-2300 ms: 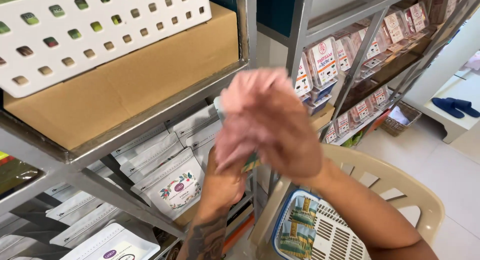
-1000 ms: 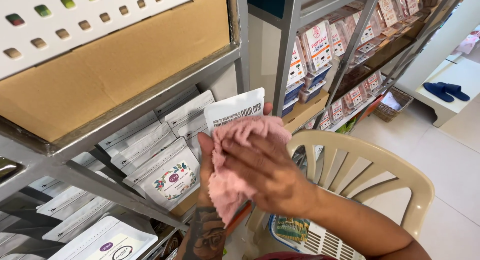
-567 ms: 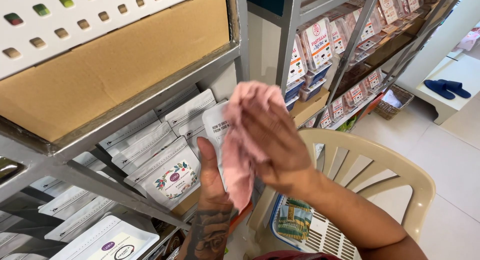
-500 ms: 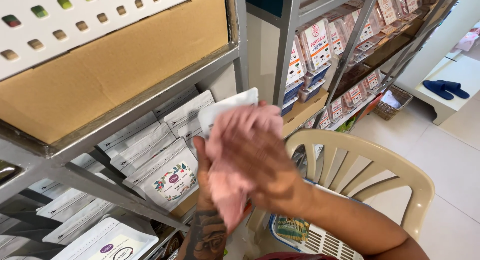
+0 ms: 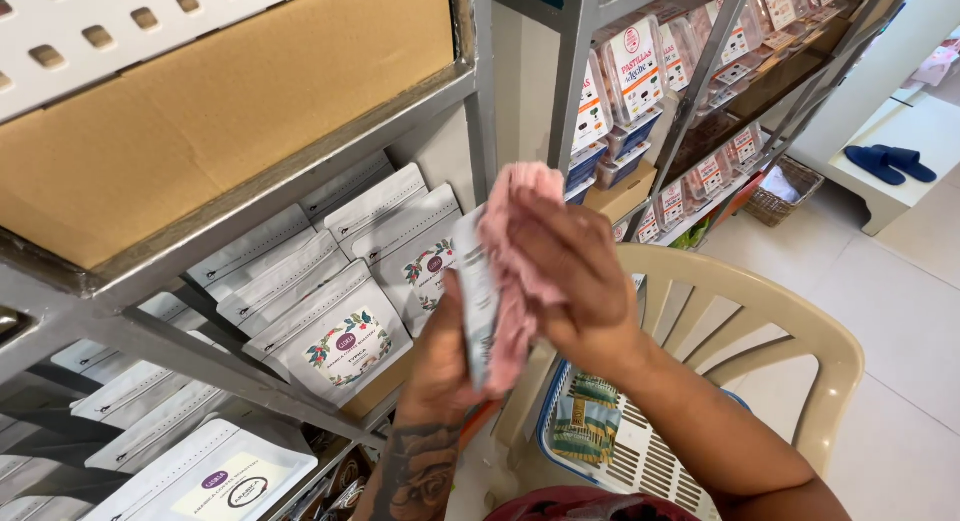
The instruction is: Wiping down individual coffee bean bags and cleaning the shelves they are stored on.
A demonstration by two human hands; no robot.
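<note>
Left hand grips a white pouch, now turned edge-on. Right hand presses a pink cloth against it, fingers apparently closed.

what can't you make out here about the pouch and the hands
Head view only:
- White pouch: seen edge-on, its face hidden by the pink cloth.
- Left hand: fingers behind the pouch.
- Right hand: palm pressed into the cloth, unseen.
- Basket: contents partly covered by the forearm.
</note>
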